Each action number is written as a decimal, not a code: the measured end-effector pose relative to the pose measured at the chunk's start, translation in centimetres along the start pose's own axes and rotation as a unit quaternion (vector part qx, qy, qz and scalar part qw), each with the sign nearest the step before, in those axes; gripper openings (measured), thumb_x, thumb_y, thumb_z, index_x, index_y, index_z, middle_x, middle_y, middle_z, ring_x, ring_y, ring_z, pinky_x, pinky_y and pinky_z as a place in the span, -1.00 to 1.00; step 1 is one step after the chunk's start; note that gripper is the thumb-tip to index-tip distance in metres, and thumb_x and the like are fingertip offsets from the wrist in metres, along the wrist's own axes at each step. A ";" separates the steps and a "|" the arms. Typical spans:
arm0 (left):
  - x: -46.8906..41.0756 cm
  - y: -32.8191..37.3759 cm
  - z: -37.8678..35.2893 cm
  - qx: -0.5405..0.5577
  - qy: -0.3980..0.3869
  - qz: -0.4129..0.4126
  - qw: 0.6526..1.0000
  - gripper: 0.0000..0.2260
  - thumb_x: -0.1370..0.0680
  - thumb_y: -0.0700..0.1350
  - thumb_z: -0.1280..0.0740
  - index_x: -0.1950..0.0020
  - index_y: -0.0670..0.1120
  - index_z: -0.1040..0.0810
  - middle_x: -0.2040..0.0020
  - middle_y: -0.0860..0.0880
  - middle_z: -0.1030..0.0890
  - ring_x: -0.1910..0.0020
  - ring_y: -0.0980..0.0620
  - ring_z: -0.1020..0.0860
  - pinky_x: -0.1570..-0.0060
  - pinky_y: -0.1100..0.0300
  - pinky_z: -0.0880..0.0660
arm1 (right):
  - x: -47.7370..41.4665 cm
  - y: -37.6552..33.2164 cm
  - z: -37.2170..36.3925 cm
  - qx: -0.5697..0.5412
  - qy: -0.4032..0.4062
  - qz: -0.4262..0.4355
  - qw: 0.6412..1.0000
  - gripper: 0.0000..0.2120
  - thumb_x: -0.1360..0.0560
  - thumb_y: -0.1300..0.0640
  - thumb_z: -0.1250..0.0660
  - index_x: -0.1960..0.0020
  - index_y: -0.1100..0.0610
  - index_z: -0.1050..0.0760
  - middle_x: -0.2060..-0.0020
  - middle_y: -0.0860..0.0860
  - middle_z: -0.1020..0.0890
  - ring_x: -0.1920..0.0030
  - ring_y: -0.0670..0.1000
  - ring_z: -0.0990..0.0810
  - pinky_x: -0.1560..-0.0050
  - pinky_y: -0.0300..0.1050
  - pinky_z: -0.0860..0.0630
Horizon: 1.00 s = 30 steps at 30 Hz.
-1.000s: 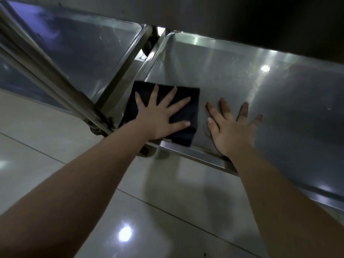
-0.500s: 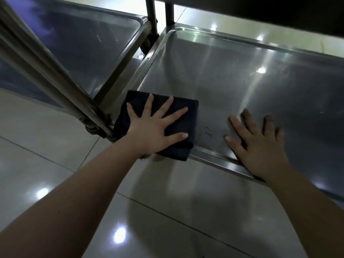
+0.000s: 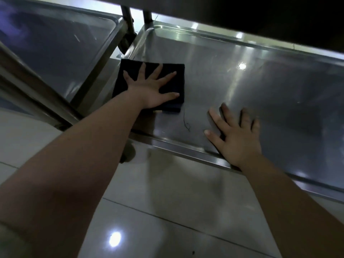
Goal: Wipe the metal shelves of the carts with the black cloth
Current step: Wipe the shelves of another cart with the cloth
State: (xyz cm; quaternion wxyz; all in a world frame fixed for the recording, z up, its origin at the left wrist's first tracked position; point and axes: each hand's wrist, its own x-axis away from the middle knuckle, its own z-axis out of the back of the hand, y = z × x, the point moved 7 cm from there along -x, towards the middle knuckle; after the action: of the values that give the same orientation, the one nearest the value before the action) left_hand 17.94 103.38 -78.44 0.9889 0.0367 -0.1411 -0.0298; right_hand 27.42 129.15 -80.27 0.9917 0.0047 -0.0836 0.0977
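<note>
A folded black cloth (image 3: 173, 86) lies flat at the near left corner of the right cart's low metal shelf (image 3: 260, 94). My left hand (image 3: 150, 90) presses on the cloth with fingers spread wide. My right hand (image 3: 236, 135) rests flat on the bare shelf to the right of the cloth, fingers straight, its wrist over the shelf's front rim. A thin dark thread (image 3: 186, 121) lies on the metal between the two hands.
A second cart's shelf (image 3: 55, 43) stands to the left, its slanted frame bar (image 3: 37, 94) close to my left forearm. Two upright posts (image 3: 128, 21) rise between the carts. A dark upper shelf (image 3: 260, 13) overhangs. Glossy floor tiles (image 3: 167, 211) lie below.
My left hand has pushed the cloth away from the front rim, deeper onto the shelf. My right hand stays flat on the metal, having slid right from beside the cloth.
</note>
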 end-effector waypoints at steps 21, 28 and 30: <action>9.8 3.2 -3.4 -0.014 -0.028 0.011 0.999 -0.28 -0.26 0.58 0.15 -0.35 0.54 0.38 -0.58 0.23 0.30 -0.56 -0.16 0.29 -0.37 -0.49 0.23 | 12.5 21.5 -1.1 -0.023 -0.074 -0.088 0.993 -0.35 -0.36 -0.45 0.41 -0.45 -0.42 0.36 -0.58 -0.20 0.16 -0.56 0.22 0.09 -0.47 0.20 0.03; 8.4 19.3 -4.7 -0.052 -0.020 -0.078 0.995 -0.25 -0.28 0.61 0.23 -0.41 0.48 0.39 -0.58 0.19 0.33 -0.54 -0.25 0.32 -0.30 -0.56 0.22 | 12.5 22.9 -1.6 -0.026 -0.039 -0.107 0.993 -0.38 -0.34 -0.42 0.43 -0.39 -0.42 0.44 -0.58 -0.21 0.21 -0.57 0.22 0.19 -0.50 0.20 0.09; 8.5 25.0 -5.5 -0.064 -0.015 -0.112 0.992 -0.27 -0.35 0.60 0.18 -0.43 0.46 0.38 -0.57 0.18 0.35 -0.53 -0.27 0.34 -0.28 -0.57 0.23 | 12.5 23.2 -1.7 -0.026 -0.042 -0.108 0.993 -0.38 -0.32 -0.43 0.45 -0.37 -0.42 0.46 -0.57 -0.21 0.23 -0.57 0.20 0.23 -0.51 0.22 0.14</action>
State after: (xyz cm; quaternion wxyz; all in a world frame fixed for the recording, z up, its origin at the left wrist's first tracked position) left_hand 28.86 128.00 -79.29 0.9774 -0.0120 -0.1492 -0.1495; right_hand 35.29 154.33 -80.04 0.9919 -0.0084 -0.1263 -0.0121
